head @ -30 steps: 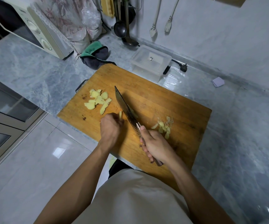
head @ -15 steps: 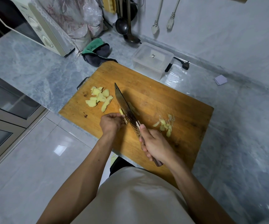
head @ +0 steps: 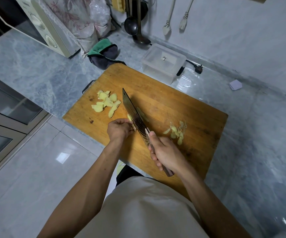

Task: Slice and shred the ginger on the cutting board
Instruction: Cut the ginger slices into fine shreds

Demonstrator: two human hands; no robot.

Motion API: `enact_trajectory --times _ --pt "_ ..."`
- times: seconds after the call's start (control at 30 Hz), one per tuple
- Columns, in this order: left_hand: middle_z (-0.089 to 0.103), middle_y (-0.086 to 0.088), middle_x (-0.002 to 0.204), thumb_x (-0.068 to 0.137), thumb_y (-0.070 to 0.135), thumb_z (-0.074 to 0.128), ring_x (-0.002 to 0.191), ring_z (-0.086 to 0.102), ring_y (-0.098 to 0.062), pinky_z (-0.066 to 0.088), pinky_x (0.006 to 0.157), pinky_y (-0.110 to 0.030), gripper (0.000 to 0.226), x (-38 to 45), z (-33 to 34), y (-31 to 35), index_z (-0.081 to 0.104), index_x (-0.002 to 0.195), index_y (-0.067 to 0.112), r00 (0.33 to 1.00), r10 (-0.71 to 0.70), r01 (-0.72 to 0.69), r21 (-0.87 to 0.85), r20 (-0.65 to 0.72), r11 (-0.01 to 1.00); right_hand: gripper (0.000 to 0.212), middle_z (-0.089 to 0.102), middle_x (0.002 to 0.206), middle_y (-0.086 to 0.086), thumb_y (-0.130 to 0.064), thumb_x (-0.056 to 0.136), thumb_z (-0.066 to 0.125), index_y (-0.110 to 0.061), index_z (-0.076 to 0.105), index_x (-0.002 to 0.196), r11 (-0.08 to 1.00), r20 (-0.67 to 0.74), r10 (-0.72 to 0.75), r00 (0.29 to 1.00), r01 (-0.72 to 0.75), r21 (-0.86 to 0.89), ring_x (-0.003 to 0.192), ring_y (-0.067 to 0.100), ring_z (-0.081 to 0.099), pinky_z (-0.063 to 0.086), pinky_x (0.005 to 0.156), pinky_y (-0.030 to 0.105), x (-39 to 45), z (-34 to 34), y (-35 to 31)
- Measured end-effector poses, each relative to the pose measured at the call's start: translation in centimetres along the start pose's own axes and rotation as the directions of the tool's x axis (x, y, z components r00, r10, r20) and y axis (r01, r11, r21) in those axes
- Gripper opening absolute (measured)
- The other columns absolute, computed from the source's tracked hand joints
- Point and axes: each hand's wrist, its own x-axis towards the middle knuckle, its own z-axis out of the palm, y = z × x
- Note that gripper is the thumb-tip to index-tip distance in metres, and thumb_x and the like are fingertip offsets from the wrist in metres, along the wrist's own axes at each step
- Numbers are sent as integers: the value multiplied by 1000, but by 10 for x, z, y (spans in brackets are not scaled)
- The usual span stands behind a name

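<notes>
Grey marble counter carries your wooden cutting board point(head: 173, 107). Your left hand point(head: 119, 129) pinches a small, firm, slippery ginger piece point(head: 130, 118) against the cleaver point(head: 133, 112); your right hand point(head: 166, 152) grips its handle. Keep fingertips curled back.

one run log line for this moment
step: slicing | left hand: holds ginger piece | right hand: grips knife | cutting board: two slice piles
</notes>
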Motion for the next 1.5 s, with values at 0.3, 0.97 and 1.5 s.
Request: enact_trajectory --times 0.3,0.97,1.5 --pt "63 0 96 87 11 73 84 64 -15 58 72 -28 48 7 -28 20 61 133 20 859 302 -479 441 413 759 53 48 56 -3 -58 104 35 -12 54 87 999 -15 21 1000 -21 33 41 9 43 38 40 23 1 -4 2" --pt "66 2 91 89 24 73 75 58 -7 47 65 -20 9 8 -48 15 69 94 17 817 491 -547 673 301 498 52 48 55 -3 -59 103 35 -14 53 84 999 -48 -25 999 27 43 43 11 44 38 42 23 9 -7 -3" --pt "73 -14 73 79 2 64 71 71 -33 61 71 -44 15 -3 -16 13 76 70 5 962 269 -264 418 48 869 50 46 53 -3 -56 105 36 -14 50 80 998 -45 7 999 -4 61 41 13 41 35 40 25 24 16 -7"
